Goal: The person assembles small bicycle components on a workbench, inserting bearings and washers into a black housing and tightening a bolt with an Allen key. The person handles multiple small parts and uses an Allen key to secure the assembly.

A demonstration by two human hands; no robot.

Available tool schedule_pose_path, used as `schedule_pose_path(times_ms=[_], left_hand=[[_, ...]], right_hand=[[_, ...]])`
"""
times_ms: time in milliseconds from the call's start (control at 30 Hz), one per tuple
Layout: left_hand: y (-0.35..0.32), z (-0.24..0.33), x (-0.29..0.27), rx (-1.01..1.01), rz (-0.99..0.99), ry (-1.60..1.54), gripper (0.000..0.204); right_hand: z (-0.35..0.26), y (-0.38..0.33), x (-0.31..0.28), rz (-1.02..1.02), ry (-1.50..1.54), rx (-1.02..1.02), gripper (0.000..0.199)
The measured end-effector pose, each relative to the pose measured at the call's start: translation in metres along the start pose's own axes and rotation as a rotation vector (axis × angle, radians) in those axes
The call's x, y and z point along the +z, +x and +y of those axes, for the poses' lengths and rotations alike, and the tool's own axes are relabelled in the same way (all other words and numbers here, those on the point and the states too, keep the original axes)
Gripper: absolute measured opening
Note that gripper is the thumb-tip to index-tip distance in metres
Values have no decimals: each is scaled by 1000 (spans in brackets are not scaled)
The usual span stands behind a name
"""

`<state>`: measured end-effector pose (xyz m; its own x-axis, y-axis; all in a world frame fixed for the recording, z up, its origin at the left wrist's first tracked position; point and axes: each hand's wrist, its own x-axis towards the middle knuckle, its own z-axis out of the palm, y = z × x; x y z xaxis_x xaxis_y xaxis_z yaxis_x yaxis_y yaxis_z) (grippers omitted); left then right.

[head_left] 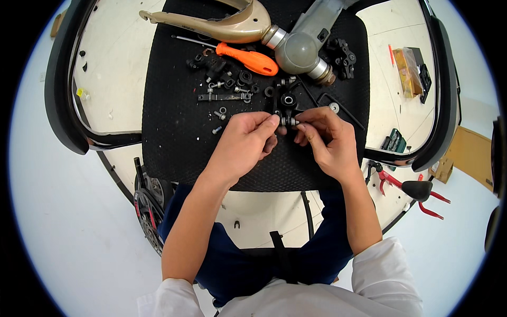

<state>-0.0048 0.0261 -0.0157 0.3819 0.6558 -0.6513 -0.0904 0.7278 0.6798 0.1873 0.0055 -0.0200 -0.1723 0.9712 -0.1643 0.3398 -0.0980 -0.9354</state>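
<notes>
Over a black textured chair seat (174,164), my two hands meet at a small black mechanical part with silver bolt ends (288,103), which looks like a bicycle brake arm. The fingers of my left hand (240,140) pinch its left side. My right hand (332,140) grips the silver end at its right with thumb and fingertips. Part of the piece is hidden behind my fingers. Close to my right hand lies a black hex key (346,111) beside a round silver washer (334,108). Left of the part are a flat metal bar (224,97) and several small bolts (220,114).
An orange-handled screwdriver (248,59) lies beyond my hands, below a beige fork (232,29) and a grey frame tube (301,53). More black parts (343,58) sit at far right. Curved chair arms (63,79) flank the seat. Red-handled pliers (391,179) are at lower right.
</notes>
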Motion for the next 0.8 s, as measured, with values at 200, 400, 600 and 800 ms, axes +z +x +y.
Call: schedule_pose_path(times_ms=[200,400,600,800], left_hand=[[-1,2,-2,-29,2,-65,29],[-1,3,1,-59,-15,-83,27],[0,-5,1,62,-11,59,28],[-1,0,2,5,22,35,28]], right_hand=[[-1,2,8,14,8,8,13],[0,9,12,44,-370,-213,8],[-3,9,8,-63,-365,16,15],[-16,4,7,-64,-387,-69,14]])
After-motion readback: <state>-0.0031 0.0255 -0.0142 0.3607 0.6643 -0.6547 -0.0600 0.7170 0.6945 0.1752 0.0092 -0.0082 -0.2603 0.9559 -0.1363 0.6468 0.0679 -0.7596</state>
